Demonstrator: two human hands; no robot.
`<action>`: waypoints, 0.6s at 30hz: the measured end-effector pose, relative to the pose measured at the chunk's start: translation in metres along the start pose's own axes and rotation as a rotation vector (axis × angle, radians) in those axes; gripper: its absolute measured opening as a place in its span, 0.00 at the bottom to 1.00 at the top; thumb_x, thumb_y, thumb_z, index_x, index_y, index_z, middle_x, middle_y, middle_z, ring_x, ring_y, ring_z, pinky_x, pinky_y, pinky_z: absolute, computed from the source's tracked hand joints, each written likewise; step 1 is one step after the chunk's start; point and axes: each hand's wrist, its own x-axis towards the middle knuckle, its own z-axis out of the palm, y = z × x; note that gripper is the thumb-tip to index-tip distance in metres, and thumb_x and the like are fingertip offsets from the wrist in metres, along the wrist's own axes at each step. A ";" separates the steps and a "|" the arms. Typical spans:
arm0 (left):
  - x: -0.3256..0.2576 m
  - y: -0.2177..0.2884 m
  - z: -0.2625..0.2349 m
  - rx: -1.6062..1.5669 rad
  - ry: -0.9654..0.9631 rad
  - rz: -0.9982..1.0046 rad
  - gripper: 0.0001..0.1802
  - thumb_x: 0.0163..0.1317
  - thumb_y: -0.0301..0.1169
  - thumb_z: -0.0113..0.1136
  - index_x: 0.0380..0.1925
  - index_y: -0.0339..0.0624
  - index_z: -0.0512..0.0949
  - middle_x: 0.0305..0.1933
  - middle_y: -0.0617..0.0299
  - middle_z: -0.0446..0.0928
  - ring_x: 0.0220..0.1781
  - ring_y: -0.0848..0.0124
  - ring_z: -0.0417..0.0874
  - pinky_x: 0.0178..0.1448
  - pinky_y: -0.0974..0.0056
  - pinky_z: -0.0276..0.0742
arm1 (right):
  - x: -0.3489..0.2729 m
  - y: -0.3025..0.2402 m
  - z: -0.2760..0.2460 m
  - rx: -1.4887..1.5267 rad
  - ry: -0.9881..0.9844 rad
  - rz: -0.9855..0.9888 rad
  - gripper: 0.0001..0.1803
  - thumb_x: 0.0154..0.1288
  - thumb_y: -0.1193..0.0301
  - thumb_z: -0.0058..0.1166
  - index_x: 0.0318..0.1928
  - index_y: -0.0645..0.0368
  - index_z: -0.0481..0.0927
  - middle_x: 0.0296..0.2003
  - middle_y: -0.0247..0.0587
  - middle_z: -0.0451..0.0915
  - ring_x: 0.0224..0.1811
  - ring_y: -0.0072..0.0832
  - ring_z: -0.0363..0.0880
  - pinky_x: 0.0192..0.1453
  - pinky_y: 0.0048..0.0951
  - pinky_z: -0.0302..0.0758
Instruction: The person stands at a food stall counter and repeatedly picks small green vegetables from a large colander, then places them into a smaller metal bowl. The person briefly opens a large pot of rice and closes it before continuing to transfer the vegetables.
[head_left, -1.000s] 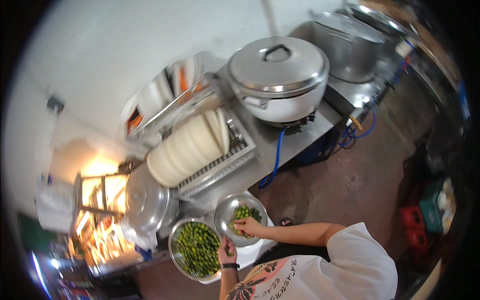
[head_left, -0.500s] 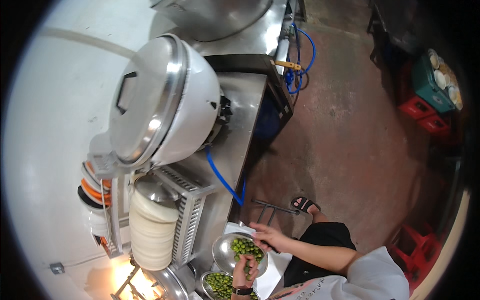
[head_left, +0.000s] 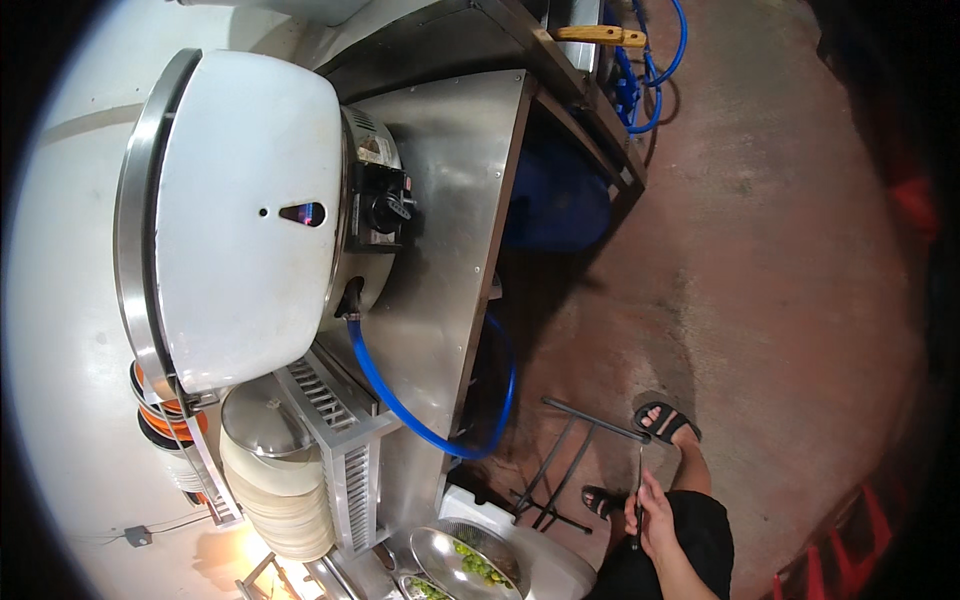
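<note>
My right hand (head_left: 656,518) is closed around a small knife (head_left: 636,541) with a dark handle, held in front of my dark shorts. Its thin blade points away from me, toward the floor. To the left of that hand, a steel bowl (head_left: 437,562) holds small round green fruits (head_left: 482,568), some of which look cut. Below it, the lower edge cuts off a second bowl with more green fruits (head_left: 428,589). My left hand is outside the picture.
A large white cooker (head_left: 250,220) with a steel rim stands on a steel counter (head_left: 440,200). Its blue hose (head_left: 405,425) loops past the counter edge. Stacked pale plates (head_left: 275,495) sit in a rack (head_left: 355,490). A bright flame (head_left: 250,547) burns at lower left. Black metal legs (head_left: 560,460) stand near my sandals (head_left: 665,422).
The view has shifted, with the cooker looking larger and the bowls lower. My right hand has moved right, away from the bowls, with the knife. My left hand has left the picture.
</note>
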 end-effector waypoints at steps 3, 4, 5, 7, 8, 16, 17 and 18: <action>0.009 -0.001 -0.006 -0.047 0.035 -0.002 0.20 0.70 0.43 0.45 0.48 0.36 0.72 0.39 0.56 0.71 0.35 0.66 0.71 0.38 0.64 0.65 | 0.010 0.012 -0.013 -0.084 -0.038 0.068 0.35 0.70 0.65 0.48 0.71 0.54 0.47 0.24 0.38 0.73 0.18 0.20 0.66 0.18 0.20 0.62; 0.011 0.000 -0.008 -0.057 0.043 -0.001 0.20 0.70 0.43 0.45 0.47 0.37 0.72 0.39 0.56 0.71 0.34 0.66 0.71 0.38 0.64 0.66 | 0.012 0.012 -0.014 -0.097 -0.049 0.069 0.36 0.69 0.65 0.50 0.71 0.55 0.47 0.24 0.38 0.73 0.18 0.20 0.66 0.18 0.20 0.62; 0.012 0.001 -0.009 -0.073 0.048 0.002 0.20 0.70 0.43 0.45 0.46 0.37 0.72 0.38 0.57 0.71 0.34 0.66 0.72 0.38 0.63 0.66 | 0.012 0.011 -0.015 -0.113 -0.053 0.075 0.37 0.69 0.66 0.51 0.71 0.56 0.47 0.24 0.39 0.73 0.18 0.20 0.66 0.18 0.19 0.62; 0.014 0.004 -0.009 -0.102 0.054 0.018 0.19 0.71 0.43 0.45 0.45 0.37 0.72 0.37 0.57 0.71 0.33 0.65 0.72 0.38 0.63 0.67 | 0.012 0.007 -0.016 -0.158 -0.046 0.056 0.37 0.68 0.65 0.51 0.71 0.57 0.47 0.24 0.39 0.73 0.18 0.19 0.66 0.18 0.19 0.63; 0.014 0.005 -0.008 -0.115 0.055 0.028 0.19 0.71 0.44 0.45 0.44 0.37 0.73 0.37 0.57 0.72 0.33 0.65 0.72 0.38 0.63 0.68 | 0.011 0.005 -0.015 -0.186 -0.044 0.046 0.37 0.68 0.65 0.51 0.71 0.57 0.47 0.24 0.39 0.73 0.18 0.19 0.66 0.18 0.19 0.63; -0.025 0.033 0.040 -0.529 0.109 0.044 0.18 0.70 0.45 0.45 0.44 0.42 0.73 0.36 0.59 0.70 0.33 0.71 0.71 0.37 0.68 0.67 | -0.025 -0.024 0.032 -0.453 -0.091 -0.037 0.31 0.69 0.69 0.50 0.69 0.54 0.54 0.24 0.38 0.75 0.18 0.19 0.68 0.19 0.19 0.65; -0.034 0.036 0.048 -0.555 0.157 0.084 0.17 0.69 0.42 0.47 0.45 0.40 0.71 0.37 0.60 0.69 0.31 0.74 0.69 0.32 0.72 0.63 | -0.038 -0.031 0.048 -0.516 -0.111 -0.036 0.31 0.69 0.69 0.50 0.69 0.54 0.55 0.24 0.37 0.75 0.18 0.19 0.68 0.19 0.19 0.65; -0.043 0.040 0.057 -0.583 0.205 0.123 0.16 0.68 0.40 0.48 0.47 0.39 0.70 0.38 0.61 0.68 0.29 0.77 0.67 0.27 0.75 0.60 | -0.051 -0.036 0.063 -0.578 -0.142 -0.029 0.32 0.69 0.67 0.51 0.69 0.53 0.55 0.24 0.34 0.75 0.18 0.16 0.67 0.19 0.16 0.61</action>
